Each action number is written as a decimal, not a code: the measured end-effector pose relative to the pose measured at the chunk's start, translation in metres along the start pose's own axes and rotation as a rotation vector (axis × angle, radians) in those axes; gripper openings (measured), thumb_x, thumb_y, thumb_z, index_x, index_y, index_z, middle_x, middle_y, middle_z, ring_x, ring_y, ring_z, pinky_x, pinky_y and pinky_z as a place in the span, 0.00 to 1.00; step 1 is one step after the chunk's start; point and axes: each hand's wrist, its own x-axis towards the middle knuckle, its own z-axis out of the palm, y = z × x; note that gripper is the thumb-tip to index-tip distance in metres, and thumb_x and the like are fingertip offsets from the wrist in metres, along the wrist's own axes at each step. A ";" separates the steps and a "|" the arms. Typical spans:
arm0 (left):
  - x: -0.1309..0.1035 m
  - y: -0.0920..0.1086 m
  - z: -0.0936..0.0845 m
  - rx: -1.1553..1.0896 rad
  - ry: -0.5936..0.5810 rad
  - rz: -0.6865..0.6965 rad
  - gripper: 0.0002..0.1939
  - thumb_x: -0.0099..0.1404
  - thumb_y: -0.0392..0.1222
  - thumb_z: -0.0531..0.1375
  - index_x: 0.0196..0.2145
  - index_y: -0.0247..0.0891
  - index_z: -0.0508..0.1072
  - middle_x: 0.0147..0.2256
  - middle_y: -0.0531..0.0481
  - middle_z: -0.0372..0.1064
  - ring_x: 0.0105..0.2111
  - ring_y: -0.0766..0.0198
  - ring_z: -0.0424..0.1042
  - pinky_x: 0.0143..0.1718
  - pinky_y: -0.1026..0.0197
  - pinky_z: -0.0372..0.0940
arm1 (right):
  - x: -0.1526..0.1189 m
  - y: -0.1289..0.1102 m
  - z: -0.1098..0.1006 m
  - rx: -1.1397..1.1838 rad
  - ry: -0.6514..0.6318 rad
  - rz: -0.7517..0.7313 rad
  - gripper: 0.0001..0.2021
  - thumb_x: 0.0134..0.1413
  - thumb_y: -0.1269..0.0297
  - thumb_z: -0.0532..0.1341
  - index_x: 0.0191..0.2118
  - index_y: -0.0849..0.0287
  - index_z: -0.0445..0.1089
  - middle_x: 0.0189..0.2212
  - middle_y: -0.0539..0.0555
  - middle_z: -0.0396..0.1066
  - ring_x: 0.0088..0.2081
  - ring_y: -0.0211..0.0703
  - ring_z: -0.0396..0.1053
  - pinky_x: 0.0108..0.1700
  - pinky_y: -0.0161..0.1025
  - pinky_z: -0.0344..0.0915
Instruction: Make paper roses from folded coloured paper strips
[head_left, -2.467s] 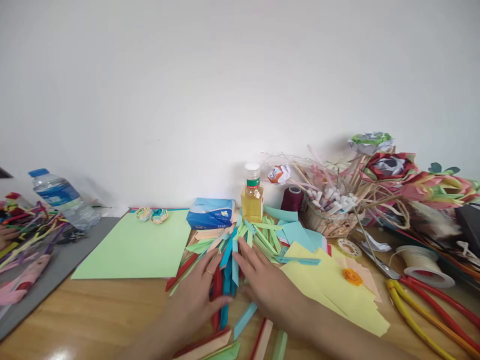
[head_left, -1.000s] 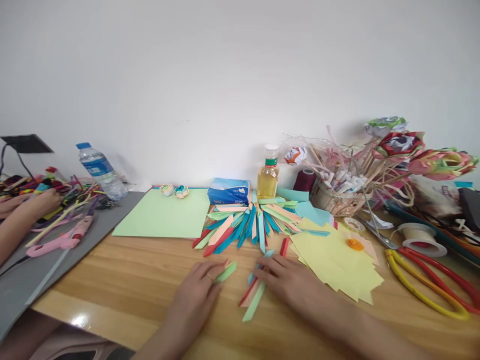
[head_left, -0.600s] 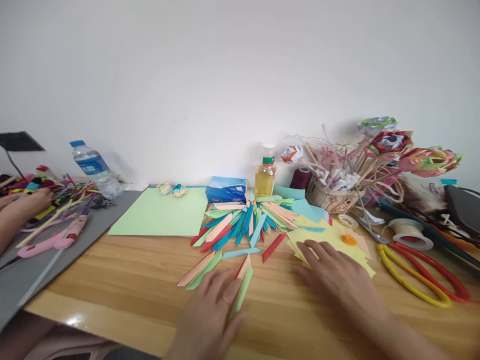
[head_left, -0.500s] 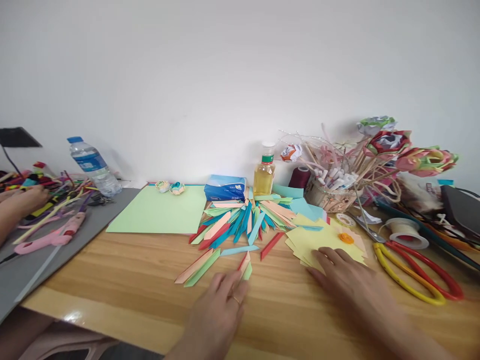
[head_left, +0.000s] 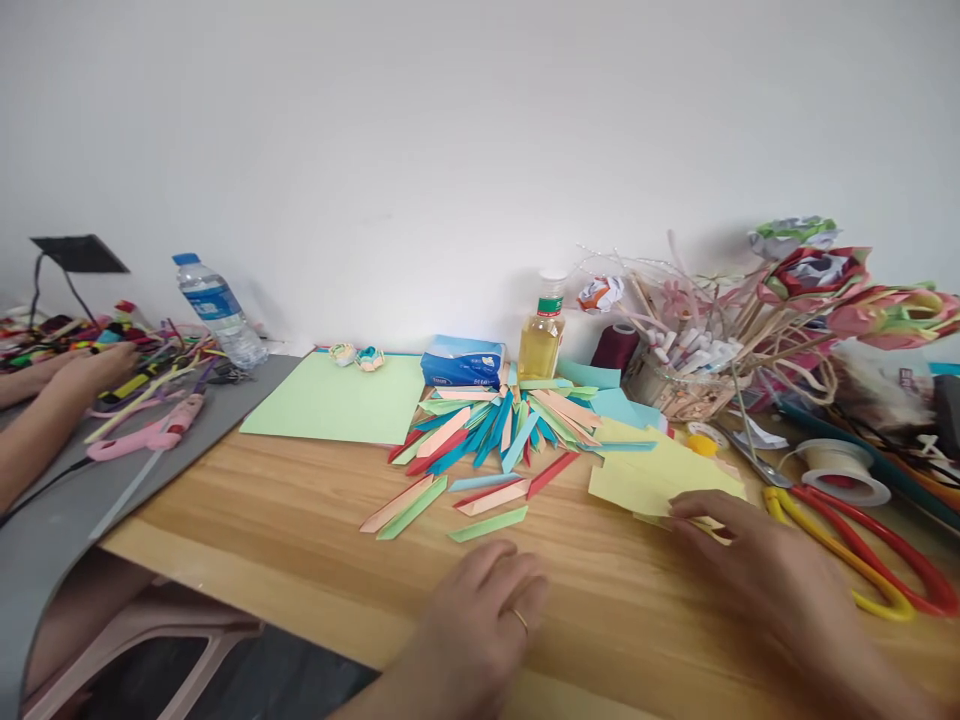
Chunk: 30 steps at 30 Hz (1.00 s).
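My left hand (head_left: pixel 491 610) rests on the wooden table with nothing visible in its loosely bent fingers. Just beyond its fingertips lies a folded green paper strip (head_left: pixel 489 524), with a pink and red strip (head_left: pixel 491 497) behind it. Thumb and fingers of my right hand (head_left: pixel 757 555) pinch the near edge of the yellow paper (head_left: pixel 649 480), a small stack of sheets. A small orange-yellow round piece (head_left: pixel 703 445) sits behind the stack. A large heap of folded paper strips (head_left: pixel 487 430) fans out farther back.
Scissors (head_left: pixel 847 550) and a ribbon spool (head_left: pixel 844 470) lie at right, before a container of paper flowers (head_left: pixel 682 390). Behind the heap stand a tissue pack (head_left: pixel 463 362) and an oil-coloured bottle (head_left: pixel 541 345). At left, another person's hands (head_left: pixel 97 370) work near a pink glue gun (head_left: pixel 150 430).
My left hand has let go of the strips, which now lie flat, and drawn back. My right hand has closed on the yellow paper's edge. The orange round piece has shifted back. The view has turned left.
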 end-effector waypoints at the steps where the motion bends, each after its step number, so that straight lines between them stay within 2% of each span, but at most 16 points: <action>1: 0.001 0.004 -0.001 -0.012 0.032 0.009 0.10 0.61 0.33 0.53 0.40 0.34 0.70 0.39 0.44 0.72 0.42 0.58 0.69 0.43 0.58 0.69 | 0.001 0.000 -0.003 0.063 0.031 -0.009 0.16 0.55 0.51 0.51 0.32 0.54 0.71 0.31 0.54 0.75 0.28 0.46 0.73 0.24 0.38 0.66; 5: 0.006 0.014 -0.002 -0.055 0.108 -0.003 0.12 0.60 0.31 0.53 0.42 0.32 0.69 0.40 0.41 0.71 0.42 0.57 0.69 0.42 0.58 0.68 | -0.009 -0.012 -0.018 0.219 0.201 -0.210 0.10 0.56 0.59 0.55 0.32 0.56 0.71 0.37 0.57 0.73 0.38 0.47 0.71 0.40 0.44 0.67; 7: 0.008 0.017 -0.001 -0.074 0.143 -0.039 0.12 0.60 0.31 0.53 0.43 0.31 0.67 0.40 0.39 0.70 0.43 0.57 0.68 0.41 0.58 0.68 | -0.022 -0.026 -0.023 0.272 0.092 -0.362 0.06 0.56 0.65 0.56 0.36 0.54 0.71 0.39 0.56 0.71 0.41 0.46 0.69 0.39 0.41 0.66; 9: 0.008 0.021 0.001 -0.072 0.143 -0.083 0.13 0.60 0.33 0.53 0.44 0.29 0.66 0.42 0.36 0.68 0.44 0.57 0.67 0.40 0.57 0.68 | -0.036 -0.042 -0.023 0.354 -0.032 -0.427 0.08 0.56 0.70 0.55 0.38 0.55 0.69 0.39 0.56 0.71 0.42 0.44 0.69 0.39 0.37 0.67; 12: 0.006 0.024 0.006 -0.111 0.053 -0.092 0.11 0.61 0.34 0.52 0.42 0.31 0.68 0.39 0.40 0.69 0.42 0.56 0.67 0.38 0.56 0.68 | -0.050 -0.059 -0.018 0.460 -0.231 -0.471 0.08 0.57 0.73 0.53 0.35 0.57 0.69 0.37 0.56 0.71 0.40 0.41 0.69 0.39 0.35 0.67; 14: 0.004 0.023 0.009 -0.186 0.020 -0.072 0.10 0.62 0.31 0.51 0.36 0.34 0.70 0.33 0.45 0.70 0.37 0.59 0.67 0.35 0.59 0.68 | -0.056 -0.063 -0.013 0.487 -0.312 -0.451 0.08 0.58 0.73 0.53 0.34 0.58 0.68 0.37 0.56 0.71 0.40 0.41 0.68 0.39 0.34 0.67; 17: -0.001 0.022 0.012 -0.294 -0.007 -0.110 0.10 0.62 0.30 0.50 0.30 0.36 0.71 0.29 0.47 0.69 0.32 0.63 0.65 0.31 0.63 0.66 | -0.062 -0.060 -0.009 0.488 -0.309 -0.379 0.08 0.58 0.72 0.53 0.35 0.57 0.69 0.35 0.56 0.70 0.39 0.41 0.68 0.37 0.35 0.67; 21: -0.006 0.020 0.012 -0.347 -0.102 -0.209 0.07 0.62 0.35 0.54 0.31 0.38 0.72 0.28 0.48 0.68 0.30 0.63 0.65 0.30 0.62 0.64 | -0.069 -0.054 -0.006 0.472 -0.257 -0.219 0.07 0.58 0.69 0.54 0.36 0.56 0.69 0.33 0.54 0.69 0.34 0.40 0.69 0.33 0.33 0.68; 24: -0.007 0.019 0.013 -0.345 -0.120 -0.244 0.08 0.62 0.36 0.54 0.33 0.40 0.74 0.28 0.49 0.69 0.30 0.64 0.65 0.28 0.64 0.63 | -0.069 -0.054 -0.006 0.487 -0.249 -0.144 0.07 0.57 0.67 0.54 0.36 0.54 0.70 0.34 0.53 0.69 0.34 0.39 0.70 0.33 0.32 0.69; 30: -0.010 0.017 0.019 -0.355 -0.086 -0.333 0.08 0.60 0.36 0.56 0.29 0.42 0.75 0.25 0.50 0.69 0.27 0.65 0.65 0.28 0.64 0.63 | -0.065 -0.058 -0.006 0.522 -0.351 -0.025 0.09 0.59 0.66 0.52 0.30 0.55 0.67 0.33 0.54 0.69 0.34 0.40 0.70 0.34 0.34 0.69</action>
